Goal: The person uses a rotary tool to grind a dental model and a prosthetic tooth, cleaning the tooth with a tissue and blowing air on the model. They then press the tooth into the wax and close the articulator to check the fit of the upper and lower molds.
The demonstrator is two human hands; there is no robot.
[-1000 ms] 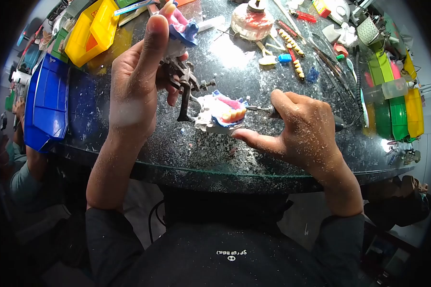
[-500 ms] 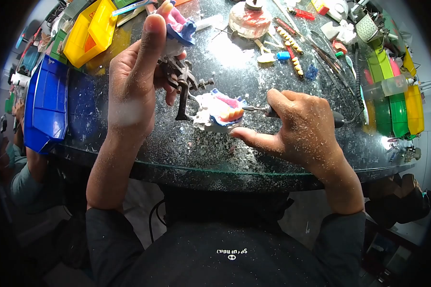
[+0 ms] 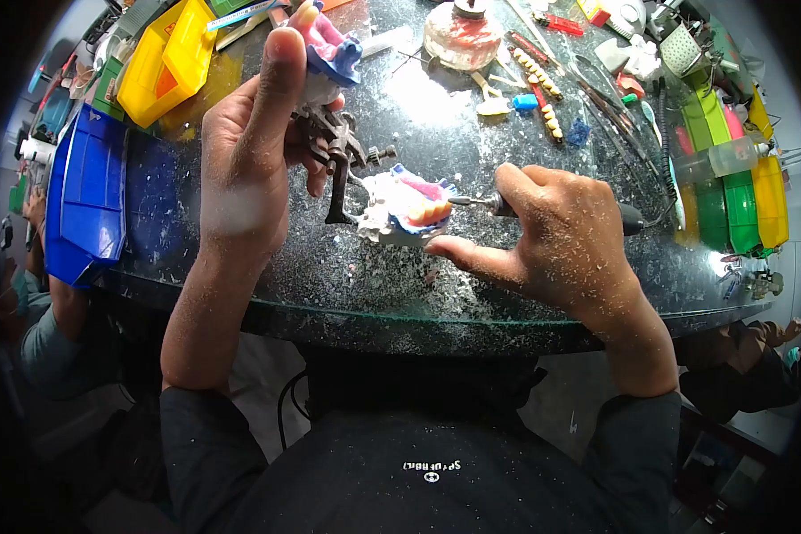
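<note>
My left hand [image 3: 249, 151] is closed round the upper part of a dental articulator [image 3: 336, 160], a dark metal hinged frame. Its upper dental model [image 3: 331, 55], pink and blue with teeth, rises past my thumb. The lower dental model [image 3: 409, 206] has a white plaster base, pink gum, a blue edge and yellowish teeth. My right hand [image 3: 565, 231] grips a rotary handpiece [image 3: 630, 219], whose metal bur points at the teeth of the lower model. My right thumb reaches to the plaster base's edge. White shavings dust both hands.
Shavings lie over the dark bench [image 3: 347, 289]. A blue bin [image 3: 87, 191] and yellow bin [image 3: 165, 62] stand left. Behind are a stained round pot [image 3: 461, 37], tooth strips [image 3: 552, 120] and a blue cap [image 3: 525, 103]. Green bins [image 3: 740, 214] stand right; another person's arm [image 3: 62, 307] shows at left.
My hands, the articulator and the handpiece have barely shifted; the bur stays at the lower model. At the far right edge, another person's hand has come into view.
</note>
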